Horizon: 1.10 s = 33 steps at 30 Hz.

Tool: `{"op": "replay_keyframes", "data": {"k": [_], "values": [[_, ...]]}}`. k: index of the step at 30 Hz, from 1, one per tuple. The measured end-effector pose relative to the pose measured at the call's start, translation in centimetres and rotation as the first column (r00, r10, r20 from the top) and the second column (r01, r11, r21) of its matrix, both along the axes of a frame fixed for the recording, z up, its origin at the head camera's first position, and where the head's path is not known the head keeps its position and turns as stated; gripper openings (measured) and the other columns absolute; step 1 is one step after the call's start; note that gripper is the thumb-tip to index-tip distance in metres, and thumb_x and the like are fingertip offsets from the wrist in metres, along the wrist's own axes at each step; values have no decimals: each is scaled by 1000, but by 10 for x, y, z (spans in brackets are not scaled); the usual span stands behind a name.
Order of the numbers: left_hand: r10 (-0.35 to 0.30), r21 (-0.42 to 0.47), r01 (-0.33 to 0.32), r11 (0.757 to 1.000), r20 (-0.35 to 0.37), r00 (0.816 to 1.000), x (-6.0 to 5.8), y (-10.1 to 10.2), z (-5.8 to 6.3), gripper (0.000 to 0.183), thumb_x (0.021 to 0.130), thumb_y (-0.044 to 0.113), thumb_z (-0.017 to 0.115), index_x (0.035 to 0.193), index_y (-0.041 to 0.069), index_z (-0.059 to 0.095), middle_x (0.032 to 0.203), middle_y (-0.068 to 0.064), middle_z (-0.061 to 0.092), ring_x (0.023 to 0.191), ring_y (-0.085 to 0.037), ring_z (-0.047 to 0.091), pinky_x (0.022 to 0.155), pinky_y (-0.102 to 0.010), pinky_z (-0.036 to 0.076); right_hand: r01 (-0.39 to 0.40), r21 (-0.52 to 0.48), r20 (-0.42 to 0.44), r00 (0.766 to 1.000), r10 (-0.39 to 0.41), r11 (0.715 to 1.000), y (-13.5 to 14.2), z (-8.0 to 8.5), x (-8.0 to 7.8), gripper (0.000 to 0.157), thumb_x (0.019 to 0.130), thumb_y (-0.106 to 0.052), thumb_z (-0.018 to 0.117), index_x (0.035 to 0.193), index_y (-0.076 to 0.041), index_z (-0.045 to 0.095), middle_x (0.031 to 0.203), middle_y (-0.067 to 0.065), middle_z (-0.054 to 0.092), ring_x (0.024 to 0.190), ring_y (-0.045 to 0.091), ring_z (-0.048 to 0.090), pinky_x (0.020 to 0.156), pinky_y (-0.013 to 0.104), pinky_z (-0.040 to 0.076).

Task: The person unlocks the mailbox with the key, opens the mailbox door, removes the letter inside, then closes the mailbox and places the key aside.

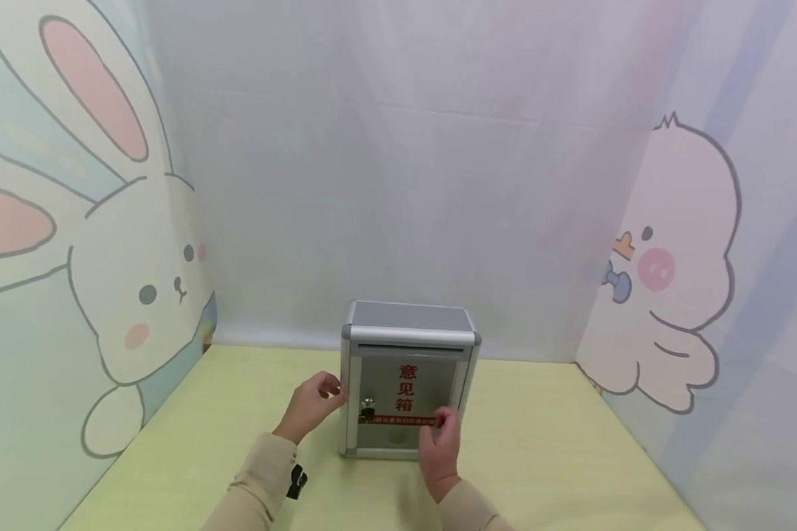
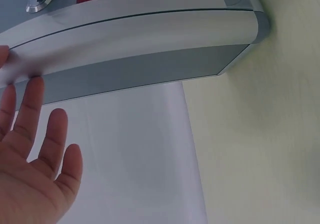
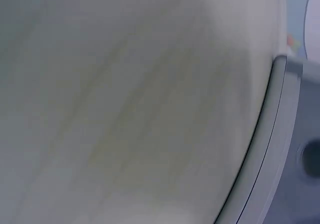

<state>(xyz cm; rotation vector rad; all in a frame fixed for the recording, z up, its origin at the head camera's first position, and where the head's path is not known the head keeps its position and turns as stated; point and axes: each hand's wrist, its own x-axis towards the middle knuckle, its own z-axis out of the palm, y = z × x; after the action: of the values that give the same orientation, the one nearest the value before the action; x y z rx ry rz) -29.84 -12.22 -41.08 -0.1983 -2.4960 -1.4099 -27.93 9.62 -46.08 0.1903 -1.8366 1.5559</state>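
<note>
A grey metal suggestion box (image 1: 408,383) with red Chinese characters on its front stands upright on the table. In its front door, on the left, is a round lock (image 1: 368,404) with a black-headed key in it. My left hand (image 1: 315,402) is at the box's left side; in the left wrist view its fairly straight fingers (image 2: 34,96) reach the silver frame (image 2: 150,31). In front of the box's lower right part is my right hand (image 1: 440,446), fingers loosely bent, with nothing seen in them. The right wrist view shows the box edge (image 3: 270,154) but not the hand.
The pale yellow table (image 1: 538,442) reaches out on both sides of the box. Behind it hangs a plain whitish backdrop (image 1: 405,184). Side panels carry a cartoon rabbit (image 1: 133,295) on the left and a white cartoon animal (image 1: 684,221) on the right.
</note>
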Motion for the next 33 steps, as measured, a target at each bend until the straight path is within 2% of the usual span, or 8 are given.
{"op": "replay_keyframes", "data": {"k": [4,6,9,11,15,21,27,33], "values": [[-9,24,9,1000,-20,1000,0,-1,-3,14,81,8,72,90,3,61,86,-3,65,82,-19,55,73,-36,46,-139,-8,127,982,139,990,-18,2,6,22,72,20,44,91,8,45,80,10,42,70,10,37,60,22,35],[-10,29,10,1000,-26,1000,0,0,-6,15,81,8,72,90,4,61,85,-3,65,82,-19,55,73,-36,46,-220,-34,220,950,222,975,-24,8,11,20,78,16,45,95,7,48,82,8,45,70,8,38,61,21,37],[-11,36,12,999,-23,1000,-1,0,-10,15,81,7,72,90,4,61,85,-2,65,81,-18,55,73,-36,46,-328,-71,334,882,332,942,-29,10,10,16,88,5,48,103,4,54,87,8,51,73,9,42,63,21,40],[-10,36,11,999,-21,1000,-2,0,-11,15,80,8,72,90,4,62,85,-2,65,81,-18,55,73,-36,46,-351,-73,399,848,350,934,-32,10,8,16,93,-4,50,105,4,58,87,8,55,73,11,45,64,22,41],[-9,38,11,999,-40,999,0,0,-12,15,79,7,73,89,3,62,84,-2,65,81,-19,56,73,-36,46,-363,-68,451,820,353,929,-41,9,2,26,97,-21,53,100,2,63,85,9,61,73,15,51,65,28,45],[-22,40,24,999,-52,998,1,0,-13,16,80,7,73,90,2,61,85,-4,65,81,-20,57,73,-36,47,-391,-186,503,750,429,901,-53,15,-1,36,98,-32,53,92,2,64,78,4,63,71,18,57,73,40,51],[-28,53,30,998,-40,999,2,2,-14,15,81,6,72,92,2,62,86,-4,65,82,-19,57,72,-35,47,-368,-281,494,737,462,887,-59,15,-4,27,98,-19,51,83,1,58,68,-1,53,63,12,49,65,34,47],[-20,44,23,999,-59,998,1,0,-14,14,81,6,71,92,2,63,86,-4,66,81,-20,57,72,-36,47,-370,-246,508,738,444,896,-62,17,-5,27,98,-19,50,75,-5,51,61,-1,45,57,13,42,60,32,39]]}}
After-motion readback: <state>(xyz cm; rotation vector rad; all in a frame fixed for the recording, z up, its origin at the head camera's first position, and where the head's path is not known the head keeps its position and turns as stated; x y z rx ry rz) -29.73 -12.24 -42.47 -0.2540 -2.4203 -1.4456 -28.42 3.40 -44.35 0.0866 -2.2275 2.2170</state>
